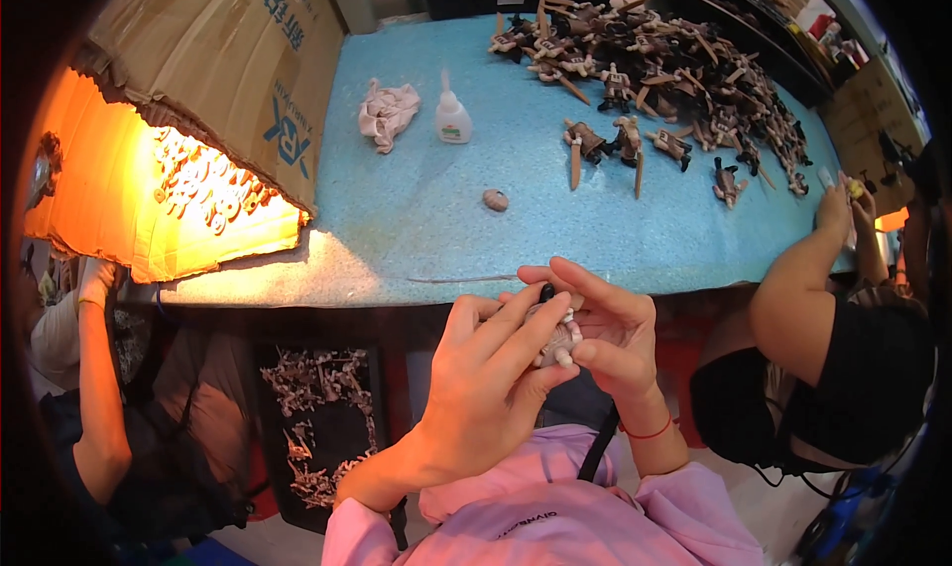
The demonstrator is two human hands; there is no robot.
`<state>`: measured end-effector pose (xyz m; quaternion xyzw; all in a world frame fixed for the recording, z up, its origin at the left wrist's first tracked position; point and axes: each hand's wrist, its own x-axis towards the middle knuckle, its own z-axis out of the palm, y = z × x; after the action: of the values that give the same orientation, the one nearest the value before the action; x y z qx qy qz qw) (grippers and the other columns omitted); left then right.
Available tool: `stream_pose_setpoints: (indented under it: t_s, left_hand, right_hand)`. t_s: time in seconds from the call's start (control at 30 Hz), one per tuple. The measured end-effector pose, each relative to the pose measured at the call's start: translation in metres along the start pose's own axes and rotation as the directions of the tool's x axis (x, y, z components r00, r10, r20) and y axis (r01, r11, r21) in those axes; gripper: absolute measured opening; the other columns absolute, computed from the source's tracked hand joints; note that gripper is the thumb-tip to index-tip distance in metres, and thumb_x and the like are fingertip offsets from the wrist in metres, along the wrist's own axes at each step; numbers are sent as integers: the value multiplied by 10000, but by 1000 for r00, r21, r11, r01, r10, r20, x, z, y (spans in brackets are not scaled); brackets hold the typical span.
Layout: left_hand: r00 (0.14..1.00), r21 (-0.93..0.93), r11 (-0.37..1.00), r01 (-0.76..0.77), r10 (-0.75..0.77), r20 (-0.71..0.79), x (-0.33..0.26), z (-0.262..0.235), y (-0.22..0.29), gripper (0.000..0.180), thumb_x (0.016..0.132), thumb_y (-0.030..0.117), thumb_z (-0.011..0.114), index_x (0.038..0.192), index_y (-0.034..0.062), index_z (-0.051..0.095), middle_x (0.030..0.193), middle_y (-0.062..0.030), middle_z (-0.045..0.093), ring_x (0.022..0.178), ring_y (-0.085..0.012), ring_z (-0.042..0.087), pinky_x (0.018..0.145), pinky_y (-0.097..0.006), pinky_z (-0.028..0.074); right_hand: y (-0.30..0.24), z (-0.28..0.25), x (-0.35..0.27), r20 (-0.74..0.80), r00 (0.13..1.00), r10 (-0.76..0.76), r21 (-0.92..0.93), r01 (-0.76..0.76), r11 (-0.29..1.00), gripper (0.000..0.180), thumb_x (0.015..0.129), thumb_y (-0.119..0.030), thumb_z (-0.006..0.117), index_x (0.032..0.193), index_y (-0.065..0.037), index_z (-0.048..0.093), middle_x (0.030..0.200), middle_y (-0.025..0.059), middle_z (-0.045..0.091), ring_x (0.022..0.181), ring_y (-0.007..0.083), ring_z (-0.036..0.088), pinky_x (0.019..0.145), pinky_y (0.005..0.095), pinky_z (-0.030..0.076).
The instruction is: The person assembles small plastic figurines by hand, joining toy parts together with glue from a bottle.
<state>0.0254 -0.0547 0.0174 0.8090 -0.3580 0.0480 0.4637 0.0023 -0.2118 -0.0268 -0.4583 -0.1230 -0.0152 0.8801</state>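
Observation:
Both my hands meet just below the near edge of the blue table (416, 219). My left hand (486, 388) and my right hand (615, 333) hold one small pale toy figure (557, 343) between them, with a dark part sticking up at its top. The left fingers curl over the figure from the left, and the right palm cups it from the right. A red string circles my right wrist. Pink sleeves cover both forearms.
A large pile of brown toy figures (674, 65) covers the table's far right. A small glue bottle (453, 120), a crumpled cloth (387, 112) and a small pale round part (495, 200) lie mid-table. A lit cardboard box (198, 120) stands left. Another person's arm (803, 288) reaches in at right. A black tray of parts (317, 417) sits below.

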Motion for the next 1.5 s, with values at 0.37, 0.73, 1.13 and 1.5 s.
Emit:
stream_pose_setpoints:
  t_s: [0.37,0.73,1.13,1.5]
  left_hand:
    - [997,-139,987,76,-72,37,-2,-4,-4,567,631,-10,691,1176,13,536,1144,-160,554,877,-284,505,759,-331,463]
    - [867,-908,-98,408,-272,418,-12,-3,-19,575,868,353,546,1268,-36,407,1167,-183,526,877,-224,556,721,-302,444]
    - [848,-727,-550,411,-61,526,-19,9,-25,366,916,364,437,1233,184,466,1293,-191,439,1177,-325,418,648,-326,343]
    - [797,-619,-676,400,-77,599,-16,10,-17,374,942,436,313,1239,253,447,1293,-220,426,895,-234,486,672,-312,365]
  right_hand:
    - [-9,11,1,-60,997,50,-44,-53,998,579,749,76,615,1282,63,389,1251,200,471,1018,217,559,854,321,481]
    - [-27,28,3,-252,966,-64,-301,-16,953,1037,658,-366,758,1377,46,135,1116,258,555,1054,323,558,915,404,431]
    - [-34,19,-4,-17,996,-91,-541,67,838,631,744,-73,682,1293,31,391,1103,210,587,999,250,604,745,261,500]
    - [-38,24,-4,-71,994,-86,-639,21,769,515,776,-207,630,1181,80,493,1028,178,625,902,214,633,762,278,493]
